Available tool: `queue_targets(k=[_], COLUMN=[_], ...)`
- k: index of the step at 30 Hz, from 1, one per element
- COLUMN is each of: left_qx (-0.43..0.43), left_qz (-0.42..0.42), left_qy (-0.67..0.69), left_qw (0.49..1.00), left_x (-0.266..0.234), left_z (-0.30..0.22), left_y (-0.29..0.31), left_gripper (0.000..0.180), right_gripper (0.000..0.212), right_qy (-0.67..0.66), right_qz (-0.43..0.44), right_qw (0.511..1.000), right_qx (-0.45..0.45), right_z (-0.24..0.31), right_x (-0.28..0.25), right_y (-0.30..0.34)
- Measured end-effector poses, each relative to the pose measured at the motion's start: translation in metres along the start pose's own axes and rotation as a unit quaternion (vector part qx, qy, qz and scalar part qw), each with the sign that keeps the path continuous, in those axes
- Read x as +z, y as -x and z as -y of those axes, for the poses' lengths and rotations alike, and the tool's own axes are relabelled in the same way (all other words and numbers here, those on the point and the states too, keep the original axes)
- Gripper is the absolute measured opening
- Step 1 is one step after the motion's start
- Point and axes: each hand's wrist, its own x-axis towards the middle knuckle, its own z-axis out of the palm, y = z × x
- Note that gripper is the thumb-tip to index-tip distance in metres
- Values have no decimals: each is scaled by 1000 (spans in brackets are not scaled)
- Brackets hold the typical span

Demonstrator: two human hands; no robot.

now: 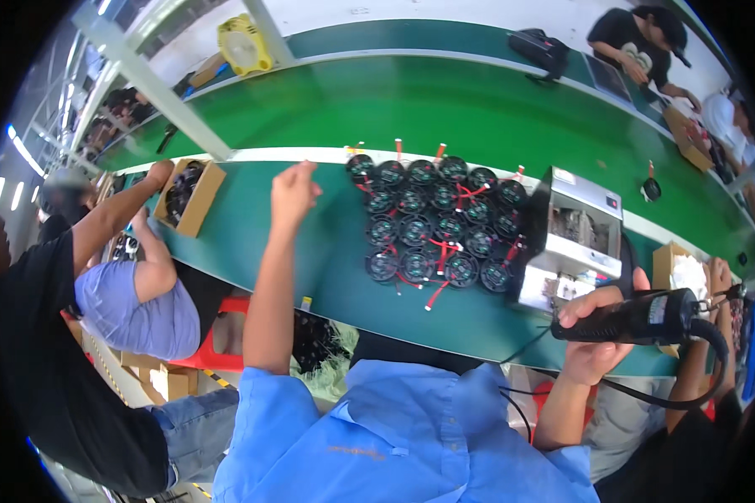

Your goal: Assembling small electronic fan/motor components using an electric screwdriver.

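Observation:
My left hand [294,194] is raised over the green workbench, left of the round parts, its fingers curled in; what they hold, if anything, cannot be made out. At the right, my right hand [594,335] is wrapped round a black electric screwdriver [637,318], held sideways in front of a silver box-shaped machine [575,235]. A thick black hose [720,369] loops down from the tool's right end. Several black round parts with circuit boards and red wires [449,226] lie in rows between my left hand and the machine.
A cardboard box of dark parts [189,197] stands at left, beside a co-worker's hand [159,173]. Beyond the bench runs a bright green surface [327,109] with one round part [651,186] on it. Another box [679,268] and co-worker are right. A yellow fan [243,44] stands far back.

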Motion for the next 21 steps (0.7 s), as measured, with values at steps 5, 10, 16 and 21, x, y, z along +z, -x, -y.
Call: queue_targets(k=[5,10,16,21], left_qx=[85,81,118,191], left_qz=[50,47,-78,-38], left_qy=[36,53,62,171], left_qw=[994,994,988,966], left_x=[59,63,30,51], left_z=[20,29,-10,-56], left_y=[-6,-2,49,81], left_gripper=[39,48,36,25], right_gripper=[91,82,77,70], right_qy=[36,84,67,79], right_qz=[-45,-40,-14,-12], right_qw=[998,995,997,997], right_qx=[-24,-30,-22,-13], right_z=[0,-14,-26,-35], right_x=[-8,-5,-8,-20], right_y=[3,7,7,12])
